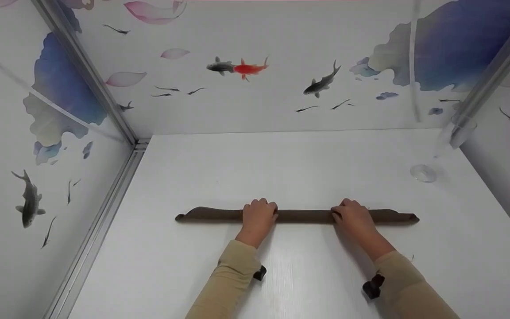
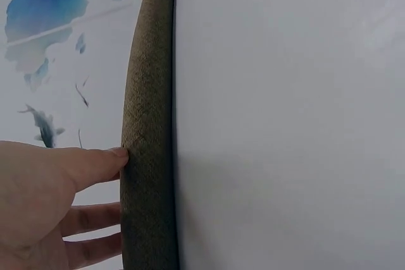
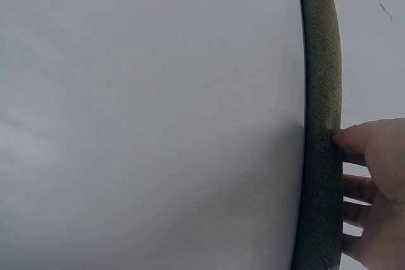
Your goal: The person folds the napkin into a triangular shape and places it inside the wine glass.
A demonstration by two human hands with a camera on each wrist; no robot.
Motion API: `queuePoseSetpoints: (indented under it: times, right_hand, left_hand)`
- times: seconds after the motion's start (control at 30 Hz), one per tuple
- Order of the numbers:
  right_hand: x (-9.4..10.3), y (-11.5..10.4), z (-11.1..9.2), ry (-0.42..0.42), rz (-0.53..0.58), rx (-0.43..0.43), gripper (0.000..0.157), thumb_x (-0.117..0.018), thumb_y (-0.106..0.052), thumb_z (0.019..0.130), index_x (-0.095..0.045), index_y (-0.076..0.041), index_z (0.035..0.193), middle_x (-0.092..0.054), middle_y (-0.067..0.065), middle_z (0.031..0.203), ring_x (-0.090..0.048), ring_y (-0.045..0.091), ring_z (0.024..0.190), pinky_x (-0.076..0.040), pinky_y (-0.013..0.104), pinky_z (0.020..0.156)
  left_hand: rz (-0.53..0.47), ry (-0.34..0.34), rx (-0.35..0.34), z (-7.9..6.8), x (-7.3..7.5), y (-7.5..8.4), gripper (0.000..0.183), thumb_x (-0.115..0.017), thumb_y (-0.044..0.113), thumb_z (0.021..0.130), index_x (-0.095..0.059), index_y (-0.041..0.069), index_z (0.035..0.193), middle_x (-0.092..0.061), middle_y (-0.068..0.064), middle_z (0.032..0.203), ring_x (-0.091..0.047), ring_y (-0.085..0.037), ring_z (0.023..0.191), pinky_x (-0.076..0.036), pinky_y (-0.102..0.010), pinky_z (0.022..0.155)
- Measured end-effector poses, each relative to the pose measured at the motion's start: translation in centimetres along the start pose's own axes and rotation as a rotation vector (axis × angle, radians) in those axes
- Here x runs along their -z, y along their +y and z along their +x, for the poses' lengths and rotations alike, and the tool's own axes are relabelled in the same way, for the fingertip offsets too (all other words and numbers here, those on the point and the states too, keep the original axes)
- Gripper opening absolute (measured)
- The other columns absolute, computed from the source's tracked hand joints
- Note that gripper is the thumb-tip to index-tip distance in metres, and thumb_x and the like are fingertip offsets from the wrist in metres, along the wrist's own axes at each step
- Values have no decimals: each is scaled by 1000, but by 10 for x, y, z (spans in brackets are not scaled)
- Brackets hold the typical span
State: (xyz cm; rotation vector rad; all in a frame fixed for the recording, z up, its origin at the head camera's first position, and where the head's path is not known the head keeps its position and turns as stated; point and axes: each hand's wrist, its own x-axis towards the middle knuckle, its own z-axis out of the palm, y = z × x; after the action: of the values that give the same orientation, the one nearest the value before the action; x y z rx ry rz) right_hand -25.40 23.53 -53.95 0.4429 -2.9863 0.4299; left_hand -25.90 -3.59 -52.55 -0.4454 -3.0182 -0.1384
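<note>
A long, narrow roll of brown cloth (image 1: 304, 216) lies crosswise on the white table (image 1: 290, 173), its ends tapering to small curled points. My left hand (image 1: 258, 219) grips it left of the middle, fingers bent over the top. Right of the middle, my right hand (image 1: 356, 223) holds it the same way. In the left wrist view the left thumb (image 2: 104, 161) presses against the woven cloth (image 2: 150, 93). The right wrist view has the right thumb (image 3: 354, 138) against the roll (image 3: 323, 80), with the other fingers partly hidden by it.
A clear round dish (image 1: 423, 173) sits on the table at the back right. Behind it is a clear plastic cup (image 1: 464, 130) near the corner. White panels painted with fish (image 1: 321, 84) rise at the back and both sides, with metal posts (image 1: 91, 75) at the corners.
</note>
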Motion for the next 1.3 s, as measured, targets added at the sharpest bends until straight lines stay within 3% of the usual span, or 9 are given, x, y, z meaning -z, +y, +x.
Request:
queuePoseSetpoints:
  times: [0.27,0.57,0.7,0.83,0.97,1.1,1.3]
  right_hand:
    - [-1,-2,1,-4,8,-6,12,-67,-6,90,-73,-1,100,-58,11,88,-58,34,82,-49,48,70]
    - [0,-5,1,-48,8,-51,14,-67,-7,90,-73,-1,102,-59,11,90,-57,34,86,-49,49,73]
    - [4,-14,2,25,-13,-41,13,-70,-5,87,-74,-1,99,-59,12,89,-57,34,86,-48,49,73]
    - [6,-33,7,84,46,-45,9,-71,-5,86,-72,0,94,-58,11,86,-57,31,83,-49,45,72]
    - [4,-54,18,-33,142,-86,12,-69,-15,91,-67,-3,89,-59,5,81,-57,22,76,-50,39,69]
    - [-3,-65,30,-171,142,-113,19,-67,-23,93,-63,-7,84,-59,2,73,-53,18,68,-48,36,64]
    - [-13,-66,39,-254,121,-132,23,-66,-24,94,-62,-7,79,-53,2,68,-47,19,65,-43,36,62]
  left_hand:
    - [22,34,-39,10,-1,21,19,-69,33,92,-69,15,100,-61,-4,93,-58,-22,89,-49,-36,72]
    - [-21,-60,8,21,-9,28,22,-64,30,96,-63,9,104,-62,-9,92,-62,-25,86,-53,-38,67]
    - [-45,-77,18,23,-12,27,22,-63,29,97,-64,9,103,-62,-9,91,-63,-25,85,-54,-38,66]
    - [-55,-92,31,26,-14,27,22,-62,29,97,-64,9,105,-62,-9,93,-63,-26,86,-54,-38,67]
    - [-64,-111,53,28,-15,26,22,-61,29,98,-64,9,104,-62,-9,93,-63,-26,85,-54,-38,67]
    - [-90,-99,42,28,-17,24,21,-61,28,98,-63,8,101,-62,-10,91,-62,-27,83,-53,-39,66]
    - [-201,-81,-7,24,-21,16,22,-60,29,99,-61,8,94,-58,-8,83,-60,-26,78,-51,-38,65]
